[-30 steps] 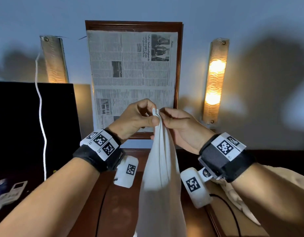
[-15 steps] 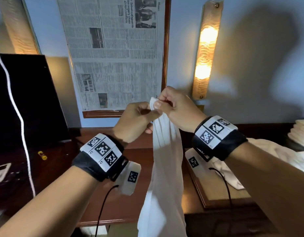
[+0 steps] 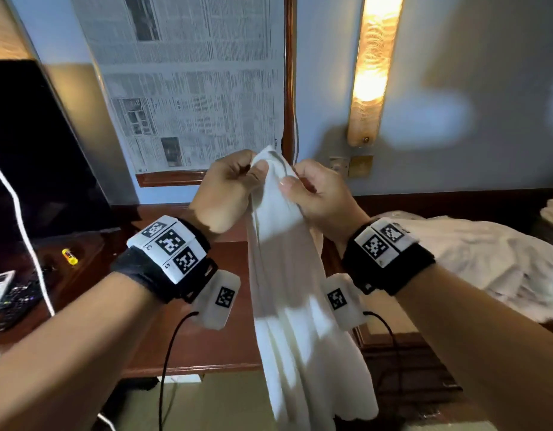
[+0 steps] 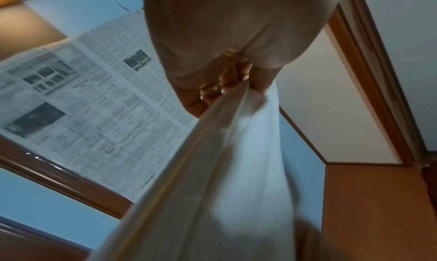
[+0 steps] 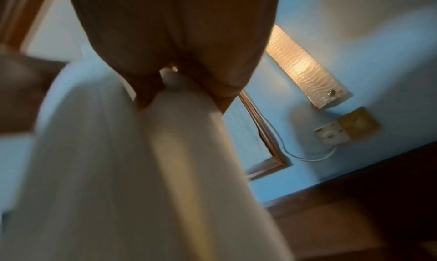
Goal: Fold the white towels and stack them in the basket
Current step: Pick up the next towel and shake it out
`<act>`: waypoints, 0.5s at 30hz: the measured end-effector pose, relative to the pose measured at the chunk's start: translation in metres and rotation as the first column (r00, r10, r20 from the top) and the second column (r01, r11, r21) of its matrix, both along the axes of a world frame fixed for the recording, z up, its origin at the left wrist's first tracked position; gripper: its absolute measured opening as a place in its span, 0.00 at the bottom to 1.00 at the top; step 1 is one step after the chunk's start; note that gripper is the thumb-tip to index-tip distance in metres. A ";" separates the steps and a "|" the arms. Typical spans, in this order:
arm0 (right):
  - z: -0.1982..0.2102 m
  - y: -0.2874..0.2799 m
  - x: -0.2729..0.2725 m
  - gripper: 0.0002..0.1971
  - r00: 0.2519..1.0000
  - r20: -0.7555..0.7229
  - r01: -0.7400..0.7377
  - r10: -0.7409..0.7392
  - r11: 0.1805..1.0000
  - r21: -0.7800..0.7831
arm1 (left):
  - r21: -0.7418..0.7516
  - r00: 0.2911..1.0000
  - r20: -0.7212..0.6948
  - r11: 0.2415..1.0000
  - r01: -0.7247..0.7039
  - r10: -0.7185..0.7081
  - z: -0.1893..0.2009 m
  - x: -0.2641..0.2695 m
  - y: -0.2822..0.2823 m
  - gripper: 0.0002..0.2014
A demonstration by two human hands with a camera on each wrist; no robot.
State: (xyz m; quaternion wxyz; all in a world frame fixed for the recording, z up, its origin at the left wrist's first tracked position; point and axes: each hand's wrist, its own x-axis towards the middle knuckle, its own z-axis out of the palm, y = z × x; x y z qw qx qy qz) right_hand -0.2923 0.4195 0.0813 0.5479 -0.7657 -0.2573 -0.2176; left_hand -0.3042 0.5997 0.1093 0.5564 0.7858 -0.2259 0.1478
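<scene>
Hands both pinch the top edge of a hanging white cloth towel (image 3: 287, 275): left hand (image 3: 228, 191), right hand (image 3: 318, 194). Newspaper print (image 3: 191, 79) behind is unreadable.

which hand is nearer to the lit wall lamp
Right. The right hand grips the white towel just below and left of the lit wall lamp; the left hand holds the same top edge farther left, in front of the newspaper.
</scene>
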 end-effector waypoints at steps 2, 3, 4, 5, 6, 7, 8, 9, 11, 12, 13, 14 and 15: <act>-0.034 -0.014 0.007 0.15 0.998 -0.067 -0.032 0.022 0.989 -0.147 | 0.009 0.998 0.017 0.998 -0.060 0.060 0.001 0.002 0.007 0.20; -0.054 -0.021 0.010 0.14 0.988 -0.149 -0.069 0.040 0.977 -0.199 | 0.007 0.994 0.024 0.995 -0.103 0.103 0.002 0.003 0.011 0.19; -0.078 -0.028 0.014 0.11 0.970 -0.241 -0.091 0.030 0.965 -0.248 | 0.006 0.990 0.016 0.990 -0.139 0.139 0.003 0.003 0.015 0.16; -0.098 -0.036 0.016 0.11 0.952 -0.305 -0.071 -0.028 0.948 -0.311 | 0.000 0.984 0.003 0.984 -0.176 0.176 0.003 0.004 0.020 0.14; -0.118 -0.045 0.019 0.14 0.936 -0.337 -0.031 -0.101 0.930 -0.366 | -0.018 0.977 -0.015 0.977 -0.214 0.214 0.003 0.003 0.023 0.13; -0.137 -0.054 0.021 0.16 0.922 -0.352 0.004 -0.162 0.912 -0.411 | -0.050 0.967 -0.024 0.966 -0.253 0.252 0.003 0.003 0.026 0.13; -0.152 -0.065 0.021 0.17 0.910 -0.359 0.028 -0.210 0.892 -0.450 | -0.075 0.958 -0.022 0.955 -0.286 0.285 0.003 0.002 0.028 0.14; -0.165 -0.075 0.020 0.18 0.897 -0.365 0.034 -0.250 0.861 -0.507 | -0.100 0.950 -0.013 0.945 -0.310 0.311 0.001 0.003 0.033 0.13; -0.192 -0.100 0.021 0.16 0.844 -0.416 0.003 -0.339 0.779 -0.627 | -0.165 0.934 -0.014 0.920 -0.355 0.358 -0.003 0.003 0.043 0.10; -0.205 -0.112 0.022 0.13 0.807 -0.451 -0.031 -0.382 0.735 -0.678 | -0.198 0.929 -0.026 0.909 -0.366 0.368 -0.007 0.002 0.048 0.10; -0.221 -0.124 0.023 0.15 0.776 -0.472 -0.060 -0.418 0.696 -0.715 | -0.218 0.927 -0.026 0.903 -0.370 0.373 -0.011 0.000 0.054 0.10; -0.240 -0.136 0.024 0.18 0.748 -0.484 -0.088 -0.454 0.655 -0.750 | -0.231 0.923 -0.030 0.896 -0.379 0.383 -0.015 0.000 0.060 0.10; -0.254 -0.147 0.024 0.17 0.726 -0.490 -0.114 -0.482 0.618 -0.778 | -0.264 0.916 -0.007 0.883 -0.388 0.401 -0.019 0.000 0.066 0.10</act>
